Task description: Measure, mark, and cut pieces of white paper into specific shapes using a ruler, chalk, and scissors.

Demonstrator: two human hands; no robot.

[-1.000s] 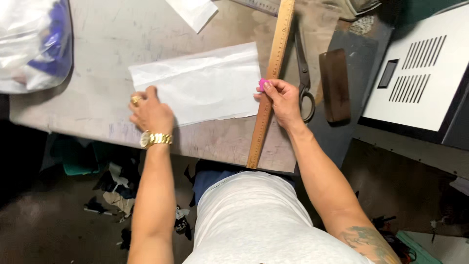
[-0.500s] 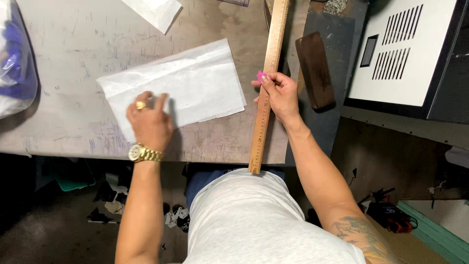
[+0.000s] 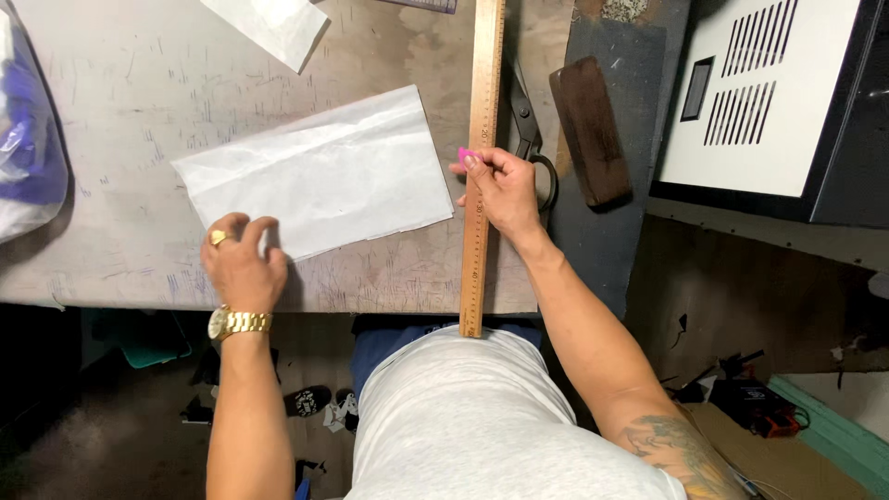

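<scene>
A white sheet of paper (image 3: pixel 324 176) lies flat on the scratched grey worktable (image 3: pixel 130 102). My left hand (image 3: pixel 243 264), with a gold ring and gold watch, presses on the sheet's near left corner. A long wooden ruler (image 3: pixel 482 157) runs from the table's far edge to its near edge, just right of the sheet. My right hand (image 3: pixel 500 190) grips the ruler at its middle and also pinches a small pink piece of chalk (image 3: pixel 468 155) against it.
Black scissors (image 3: pixel 530 139) lie right of the ruler, partly under my right hand. A dark brown block (image 3: pixel 590 130) rests further right. A white vented box (image 3: pixel 769 88) stands at the right. Another white sheet (image 3: pixel 269 26) lies at the far edge, a plastic bag (image 3: pixel 28 139) at the left.
My left hand has slid along the near edge of the sheet toward its left corner. My right hand stays on the ruler, which lies closer to the sheet's right edge.
</scene>
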